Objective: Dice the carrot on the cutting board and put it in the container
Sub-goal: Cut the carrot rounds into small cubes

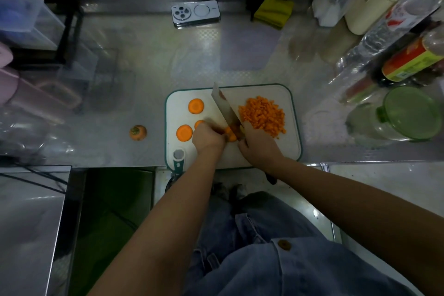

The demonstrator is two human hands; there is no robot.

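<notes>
— While the blade of the wide steel cleaver (227, 109) is down on the orange carrot strips (230, 134) near the front of the white, green-rimmed plastic cutting board (292, 149), tuck your left fingertips back. That lets the flat of the blade ride against your knuckles. Rock from tip to heel rather than chopping straight down.

— Agreed. Match your cuts to the pile of small orange carrot dice (263, 115) heaped on the right half of the board, just beside the blade. How are your hands placed?

— Your right hand (258, 144) is wrapped around the cleaver's handle with the fingers curled tight. The handle itself is mostly hidden under it. Your left hand (207, 138) is bunched over the strips, fingers curled down onto them and pinning them to the board. I cannot tell whether it touches the blade.

— Three round orange carrot slices (196, 106) lie uncut on the left of the board, one partly behind your left hand. By my reckoning you are past halfway on the dicing. The clear, green-lidded container (384, 125) stands well apart on the steel counter (144, 67) to your right, and nothing orange shows in it
</notes>
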